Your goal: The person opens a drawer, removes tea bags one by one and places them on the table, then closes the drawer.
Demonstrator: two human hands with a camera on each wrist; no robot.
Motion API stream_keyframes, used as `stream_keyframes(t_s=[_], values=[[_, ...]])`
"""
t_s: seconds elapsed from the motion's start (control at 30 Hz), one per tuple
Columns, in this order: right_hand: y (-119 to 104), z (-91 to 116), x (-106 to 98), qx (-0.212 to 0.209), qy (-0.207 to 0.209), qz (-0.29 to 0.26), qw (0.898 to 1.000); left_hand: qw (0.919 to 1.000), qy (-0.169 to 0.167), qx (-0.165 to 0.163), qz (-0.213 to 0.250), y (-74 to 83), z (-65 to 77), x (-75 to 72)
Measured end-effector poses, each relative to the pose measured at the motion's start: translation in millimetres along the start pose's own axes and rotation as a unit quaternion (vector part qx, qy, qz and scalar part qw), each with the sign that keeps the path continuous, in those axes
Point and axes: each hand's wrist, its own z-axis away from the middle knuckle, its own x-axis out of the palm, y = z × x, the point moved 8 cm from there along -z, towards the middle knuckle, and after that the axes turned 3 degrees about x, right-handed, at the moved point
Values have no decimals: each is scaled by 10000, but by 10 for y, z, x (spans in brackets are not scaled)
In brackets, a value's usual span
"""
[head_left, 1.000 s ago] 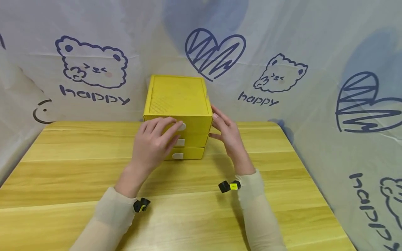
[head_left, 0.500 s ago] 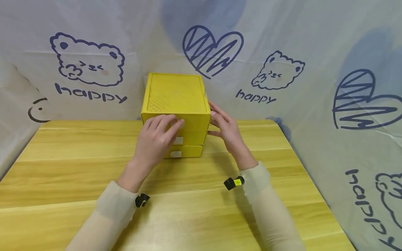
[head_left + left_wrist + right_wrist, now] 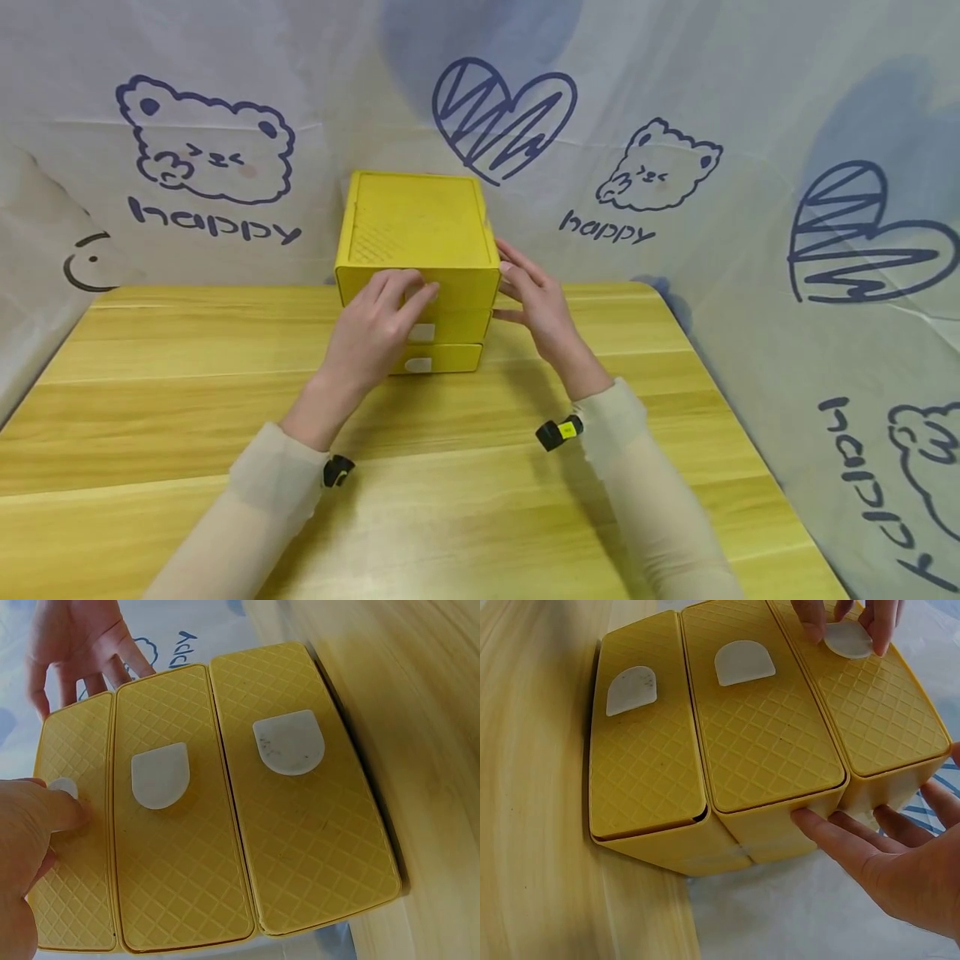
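The left hand (image 3: 369, 327) pinches the white tab (image 3: 849, 640) on the top drawer (image 3: 889, 709), and the right hand (image 3: 547, 321) rests, fingers spread, against the right side of the yellow drawer box (image 3: 416, 221). The box stands upright toward the back of the table (image 3: 450, 508), near a pale cloth (image 3: 330, 75); its middle tab (image 3: 160, 776) and bottom tab (image 3: 289, 742) show uncovered.

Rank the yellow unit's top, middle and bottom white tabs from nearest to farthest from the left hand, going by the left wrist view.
1. Top tab: at the left hand, between its fingers.
2. Middle tab: next one down, untouched.
3. Bottom tab: lowest, closest to the table.
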Motion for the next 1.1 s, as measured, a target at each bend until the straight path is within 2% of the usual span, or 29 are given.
stream_keyframes(t_s=[0.27, 0.67, 1.1], values=[[14, -20, -8, -8, 27, -34, 10000, 9998, -152, 107, -25, 0, -17, -7], [12, -11, -13, -5, 59, 24, 10000, 9997, 4, 232, 25, 14, -6, -39], [7, -2, -18, 30, 54, 122, 9999, 9991, -181, 379, 62, 66, 5, -88]])
